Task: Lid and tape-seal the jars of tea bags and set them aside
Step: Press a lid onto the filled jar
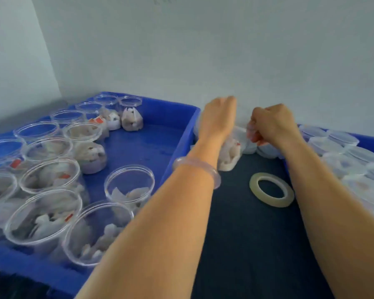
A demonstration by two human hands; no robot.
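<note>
Head view, the only one we have. Clock directions are from frame centre.

Left hand (219,117) at 1 o'clock, reached forward with its back to us. The fingers curl away out of sight, so we cannot tell if it grips anything. There's a clear bracelet (197,171) on that wrist.

Right hand (272,124) at 2 o'clock, just beside the left but apart from it, knuckles up. Its fingers (254,126) curl tight against a blurred translucent thing with red specks. We cannot tell if that is pinched or only touched.

Jar (229,156) stands on the dark mat (246,234) at the left hand's 6 o'clock, partly behind the left forearm. We see white bags inside. The top is too blurred to read as lidded or not.

Tape roll (271,188) lies flat on the mat at 4 o'clock, near the inner side of the right forearm, with neither hand on it.

Left tray (181,117), blue, fills 8 to 10 o'clock. Open jars (130,184) stand in it upright, with tea bags (136,194) inside and red tags on some. They crowd the tray's left side and near edge, and a few more run back toward the far wall at 11 o'clock.

Right tray (371,139), blue rim at 3 o'clock. It holds lidded jars (333,145) packed touching, partly hidden by the right forearm. More of the same sit just below the right hand.

Pale wall (203,50) at 12 o'clock.
</note>
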